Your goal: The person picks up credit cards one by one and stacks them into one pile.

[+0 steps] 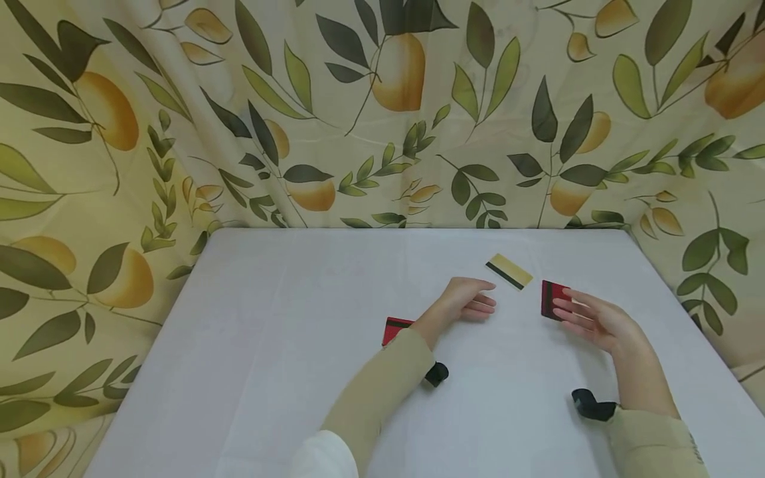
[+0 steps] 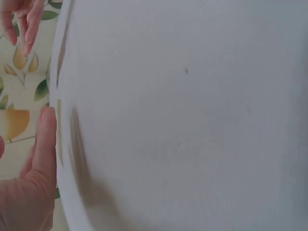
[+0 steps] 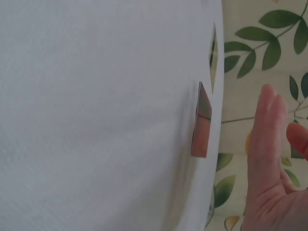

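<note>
My left hand (image 1: 463, 302) hovers over the middle right of the white table, fingers extended and holding nothing. Just beyond its fingertips lies a gold card (image 1: 509, 271) with a dark stripe. Farther right is a red card (image 1: 548, 299), also dark-striped, its right side covered in the head view by the fingers of my right hand (image 1: 597, 323). Those fingers are loosely extended, and in the right wrist view the hand (image 3: 269, 168) is apart from the red card (image 3: 202, 125). Another red card (image 1: 394, 326) lies partly hidden behind my left forearm.
The white tabletop (image 1: 287, 332) stretches left and toward me. A fruit-and-leaf patterned curtain (image 1: 358, 146) hangs along the back and both sides. Small black devices sit at the left wrist (image 1: 437, 374) and right wrist (image 1: 592, 405).
</note>
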`<state>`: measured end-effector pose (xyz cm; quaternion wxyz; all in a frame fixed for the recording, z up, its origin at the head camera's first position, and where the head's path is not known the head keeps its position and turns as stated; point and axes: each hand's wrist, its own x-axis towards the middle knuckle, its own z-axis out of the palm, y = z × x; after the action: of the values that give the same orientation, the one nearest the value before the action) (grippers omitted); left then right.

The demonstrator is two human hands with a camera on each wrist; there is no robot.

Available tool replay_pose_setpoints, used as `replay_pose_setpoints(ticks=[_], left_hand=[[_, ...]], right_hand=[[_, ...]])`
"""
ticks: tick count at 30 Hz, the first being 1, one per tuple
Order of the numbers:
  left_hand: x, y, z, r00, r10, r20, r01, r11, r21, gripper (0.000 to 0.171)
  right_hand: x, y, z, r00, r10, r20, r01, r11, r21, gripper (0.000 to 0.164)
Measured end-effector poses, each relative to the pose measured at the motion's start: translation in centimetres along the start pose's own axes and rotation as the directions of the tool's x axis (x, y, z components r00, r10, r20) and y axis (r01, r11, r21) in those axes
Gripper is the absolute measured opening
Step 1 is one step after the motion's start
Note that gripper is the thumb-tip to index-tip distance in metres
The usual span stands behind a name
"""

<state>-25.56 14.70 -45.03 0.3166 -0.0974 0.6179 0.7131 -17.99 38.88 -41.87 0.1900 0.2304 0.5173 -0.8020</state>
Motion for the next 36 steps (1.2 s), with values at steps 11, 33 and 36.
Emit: replay_pose_setpoints(ticks=[11,33,36], left_hand=[[1.3,-1.0,2.5,0.998,0.058,-0.011,-0.059,0.993,-0.099,0.023],[1.3,-2.7,8.4,0.991,0.077,0.111,-0.042,0.956,-0.290,0.047],[1.4,-2.7,8.8,0.990,0.071,0.126,-0.030,0.951,-0.308,0.048]], right_hand=[[0.3,-0.1,-2.3,0.999,0.008,-0.040,-0.005,0.997,0.076,0.009],[0.8,0.6,-4.0,0.993,0.004,-0.118,0.007,0.996,0.090,0.011],[1.0,0.8,-4.1,0.994,0.008,-0.107,0.001,0.997,0.079,0.016]])
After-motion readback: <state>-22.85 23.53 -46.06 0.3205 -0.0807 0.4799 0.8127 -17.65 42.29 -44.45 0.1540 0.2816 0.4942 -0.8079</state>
